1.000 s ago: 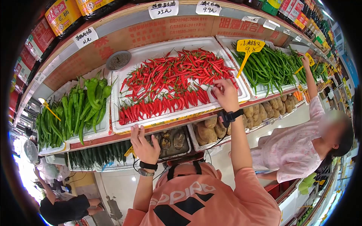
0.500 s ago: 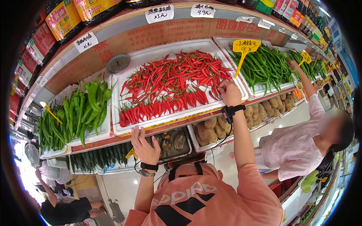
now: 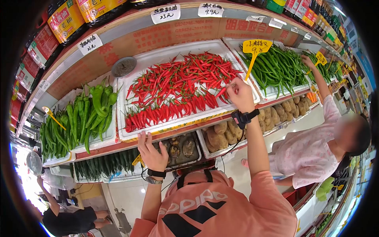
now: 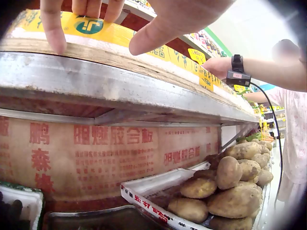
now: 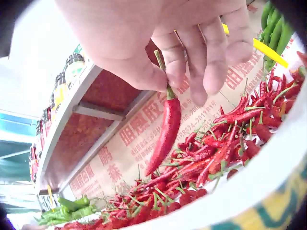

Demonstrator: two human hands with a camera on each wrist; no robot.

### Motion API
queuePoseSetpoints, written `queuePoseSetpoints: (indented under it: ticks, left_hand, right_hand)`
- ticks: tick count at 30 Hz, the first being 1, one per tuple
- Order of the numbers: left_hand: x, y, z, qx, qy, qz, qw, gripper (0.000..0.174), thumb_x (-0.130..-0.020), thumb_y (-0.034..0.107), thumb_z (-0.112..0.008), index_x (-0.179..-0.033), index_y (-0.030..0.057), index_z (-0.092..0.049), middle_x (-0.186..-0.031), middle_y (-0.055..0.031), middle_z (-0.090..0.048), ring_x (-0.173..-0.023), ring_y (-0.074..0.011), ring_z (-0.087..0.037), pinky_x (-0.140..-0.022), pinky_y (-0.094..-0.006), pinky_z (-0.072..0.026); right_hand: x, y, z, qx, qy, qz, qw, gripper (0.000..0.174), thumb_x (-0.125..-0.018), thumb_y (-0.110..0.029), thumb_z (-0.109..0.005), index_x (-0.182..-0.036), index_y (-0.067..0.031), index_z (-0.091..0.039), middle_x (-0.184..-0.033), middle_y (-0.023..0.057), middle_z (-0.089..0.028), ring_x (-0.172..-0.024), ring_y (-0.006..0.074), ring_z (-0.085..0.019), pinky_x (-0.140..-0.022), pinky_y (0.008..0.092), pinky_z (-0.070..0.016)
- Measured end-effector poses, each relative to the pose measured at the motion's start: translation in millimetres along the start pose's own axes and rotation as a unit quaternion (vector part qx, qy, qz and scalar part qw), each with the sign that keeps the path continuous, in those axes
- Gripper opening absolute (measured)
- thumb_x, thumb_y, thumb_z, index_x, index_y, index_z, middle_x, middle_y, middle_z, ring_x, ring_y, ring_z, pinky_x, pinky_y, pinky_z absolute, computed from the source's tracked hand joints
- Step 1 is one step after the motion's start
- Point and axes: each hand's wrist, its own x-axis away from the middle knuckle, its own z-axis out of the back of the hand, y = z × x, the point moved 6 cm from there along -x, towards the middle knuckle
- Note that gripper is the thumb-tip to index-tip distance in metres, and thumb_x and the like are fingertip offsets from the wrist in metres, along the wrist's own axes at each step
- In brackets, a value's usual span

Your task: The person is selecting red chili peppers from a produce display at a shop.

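My right hand is over the right side of the white tray of red chilies. In the right wrist view, thumb and index finger of the right hand pinch one red chili by its green stem; it hangs above the others. A row of chilies lies along the tray's front, with a loose heap behind. My left hand rests with spread fingers at the tray's front edge; the left wrist view shows the left hand by the yellow-taped shelf edge.
Green peppers lie left, long green chilies right, beside a yellow price sign. A metal strainer sits at the tray's back left corner. Potatoes are below. Another person reaches toward the greens at right.
My right hand has risen slightly from the tray and now holds a chili that shows at its fingertips. My left hand has stayed in place. The other person's hand has shifted slightly.
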Motion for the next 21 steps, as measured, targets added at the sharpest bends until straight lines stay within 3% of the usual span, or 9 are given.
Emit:
queuePoseSetpoints:
  ticks: [5, 11, 15, 18, 21]
  left_hand:
    - [3, -5, -3, 0.010, -0.011, 0.005, 1.000, 0.060, -0.090, 0.008, -0.071, -0.146, -0.0021, -0.052, -0.156, -0.0232, -0.049, -0.148, -0.0479, -0.043, -0.118, -0.0586, -0.0395]
    - [2, -3, -2, 0.007, -0.005, -0.001, 1.000, 0.060, -0.090, 0.008, -0.071, -0.146, -0.0019, -0.053, -0.156, -0.0227, -0.050, -0.147, -0.0478, -0.044, -0.118, -0.0589, -0.0396]
    - [0, -2, 0, 0.009, -0.005, 0.006, 1.000, 0.060, -0.089, 0.007, -0.072, -0.146, -0.0012, -0.054, -0.154, -0.0229, -0.052, -0.145, -0.0478, -0.047, -0.116, -0.0582, -0.0423]
    - [2, -3, -3, 0.015, -0.008, 0.005, 1.000, 0.061, -0.090, 0.008, -0.071, -0.147, -0.0020, -0.052, -0.156, -0.0228, -0.050, -0.147, -0.0476, -0.043, -0.118, -0.0588, -0.0393]
    - [2, -3, -4, 0.016, -0.006, 0.005, 1.000, 0.061, -0.090, 0.008, -0.071, -0.147, -0.0021, -0.052, -0.156, -0.0226, -0.049, -0.148, -0.0475, -0.043, -0.119, -0.0587, -0.0390]
  right_hand:
    - [2, 12, -24, 0.057, -0.069, 0.019, 0.996, 0.020, -0.090, -0.021, -0.078, -0.086, -0.0065, -0.065, -0.072, 0.0095, -0.071, -0.070, 0.0322, -0.072, -0.064, 0.0451, -0.0552]
    - [-1, 9, -28, -0.009, -0.081, 0.016, 0.997, 0.021, -0.089, -0.015, -0.080, -0.088, -0.0033, -0.063, -0.073, 0.0125, -0.072, -0.069, 0.0274, -0.074, -0.065, 0.0393, -0.0572]
    - [-8, 1, -11, -0.048, -0.067, -0.025, 0.996, 0.016, -0.091, -0.009, -0.079, -0.092, -0.0030, -0.064, -0.074, 0.0092, -0.073, -0.067, 0.0215, -0.073, -0.065, 0.0350, -0.0571]
    - [-8, 3, -20, -0.046, -0.098, 0.009, 0.994, 0.014, -0.094, -0.006, -0.078, -0.094, -0.0028, -0.064, -0.078, 0.0070, -0.072, -0.069, 0.0158, -0.069, -0.066, 0.0309, -0.0546]
    - [-6, 4, -30, -0.025, -0.150, 0.026, 0.988, 0.013, -0.093, -0.004, -0.078, -0.096, -0.0025, -0.065, -0.080, 0.0063, -0.073, -0.072, 0.0169, -0.071, -0.069, 0.0312, -0.0559]
